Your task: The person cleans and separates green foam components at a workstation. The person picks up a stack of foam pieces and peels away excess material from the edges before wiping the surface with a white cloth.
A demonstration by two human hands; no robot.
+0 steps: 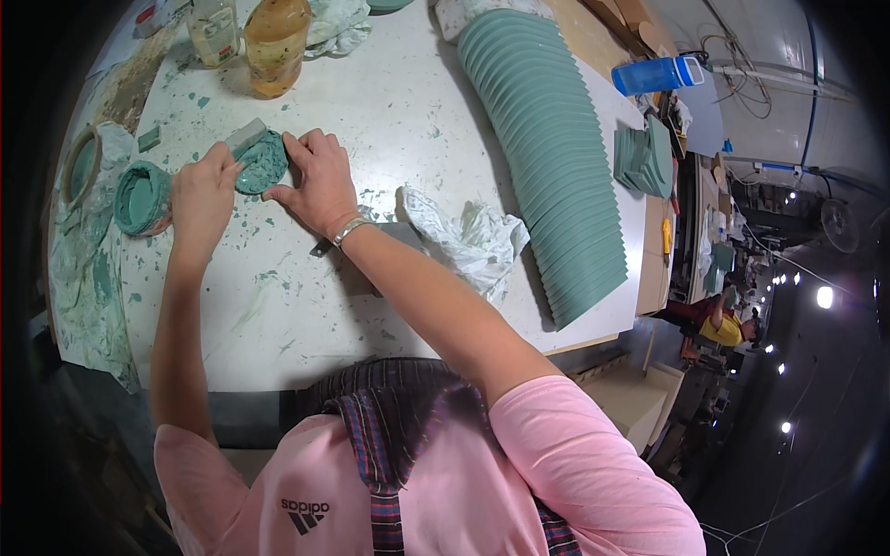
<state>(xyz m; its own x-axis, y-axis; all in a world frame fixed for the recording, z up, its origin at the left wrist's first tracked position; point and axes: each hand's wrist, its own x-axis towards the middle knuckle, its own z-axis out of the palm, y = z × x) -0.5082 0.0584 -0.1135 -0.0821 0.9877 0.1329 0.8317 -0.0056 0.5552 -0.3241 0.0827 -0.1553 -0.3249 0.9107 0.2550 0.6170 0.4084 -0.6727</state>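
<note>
Left hand [206, 190], fingers pinched, seems to grip a grey scraper [247, 134] at upper left; right hand [320, 181], thumb and fingers curved around, holds a dish of green paste [264, 167], seemingly part-mixed, not yet smooth; paste jar [142, 200] at far left, green panels [547, 153] ranked upper right

On a worktable [380, 102], a dish of paste [263, 168] is sitting between the left hand [205, 190] and right hand [322, 182]; a tub [127, 218] is standing leftward, two containers [276, 54] are standing behind, and a cloth [471, 243] is lying between the right forearm [426, 296] and a row of sheets [547, 167] (a bottle [651, 76] is resting farther right).
</note>
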